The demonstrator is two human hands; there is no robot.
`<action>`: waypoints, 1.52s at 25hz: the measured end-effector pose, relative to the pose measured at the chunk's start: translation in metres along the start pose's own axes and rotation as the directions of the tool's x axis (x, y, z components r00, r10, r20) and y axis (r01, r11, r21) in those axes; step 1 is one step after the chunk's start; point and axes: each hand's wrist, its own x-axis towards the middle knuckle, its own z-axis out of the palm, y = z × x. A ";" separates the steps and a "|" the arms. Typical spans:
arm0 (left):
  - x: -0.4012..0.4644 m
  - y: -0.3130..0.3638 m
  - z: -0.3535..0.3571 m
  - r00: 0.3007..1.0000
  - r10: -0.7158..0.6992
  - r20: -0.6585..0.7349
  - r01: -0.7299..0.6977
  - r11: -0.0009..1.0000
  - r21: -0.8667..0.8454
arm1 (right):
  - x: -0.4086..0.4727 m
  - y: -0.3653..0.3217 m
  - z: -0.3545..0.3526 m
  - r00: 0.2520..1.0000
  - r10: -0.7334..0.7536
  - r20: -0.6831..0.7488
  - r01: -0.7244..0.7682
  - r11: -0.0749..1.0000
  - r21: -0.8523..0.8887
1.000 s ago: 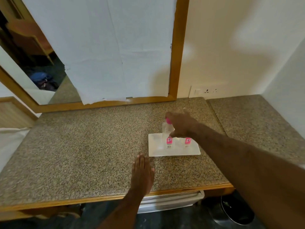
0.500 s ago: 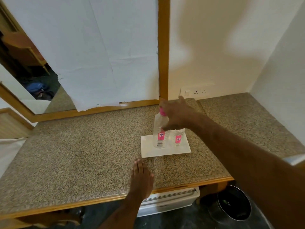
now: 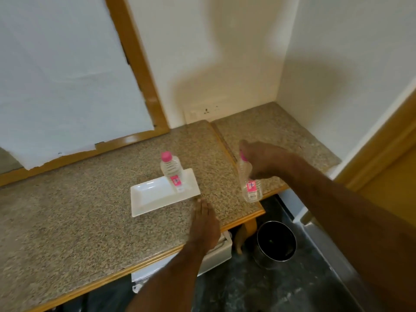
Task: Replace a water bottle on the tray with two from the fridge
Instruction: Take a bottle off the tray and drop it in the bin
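A white rectangular tray [image 3: 148, 197] lies on the speckled granite counter [image 3: 67, 221]. One clear water bottle [image 3: 172, 173] with a pink cap and pink label stands upright at the tray's right end. My right hand [image 3: 263, 161] grips a second, similar bottle [image 3: 248, 184] by its neck, holding it in the air to the right of the tray, over the counter's front edge. My left hand [image 3: 203, 221] rests flat on the counter just in front of the tray's right corner, fingers together, holding nothing.
A black waste bin [image 3: 275, 243] stands on the dark floor below the counter's right end. A paper-covered mirror in a wooden frame [image 3: 137, 70] backs the counter. A lower granite shelf [image 3: 276, 140] fills the right corner, with a wall socket [image 3: 206, 111] above it.
My right hand lifted one bottle off the tray and carried it rightward, past the counter edge. One bottle stays on the tray. The view swung to the right; my left hand stayed flat.
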 end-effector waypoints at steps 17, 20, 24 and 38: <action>0.084 0.048 0.023 0.982 0.104 -0.160 -0.099 0.994 0.042 | 0.017 0.184 0.243 0.985 0.149 0.082 -0.164 0.959 0.232; 0.084 0.048 0.023 0.980 0.097 -0.171 -0.090 0.995 0.045 | 0.025 0.193 0.264 0.976 0.190 0.104 -0.210 0.943 0.258; 0.087 0.047 0.026 0.976 0.102 -0.192 -0.094 0.994 0.050 | 0.038 0.205 0.296 0.970 0.199 0.142 -0.230 0.939 0.255; 0.089 0.041 0.026 0.976 0.098 -0.197 -0.092 0.995 0.037 | 0.023 0.134 0.387 0.943 0.247 0.222 -0.280 0.951 0.131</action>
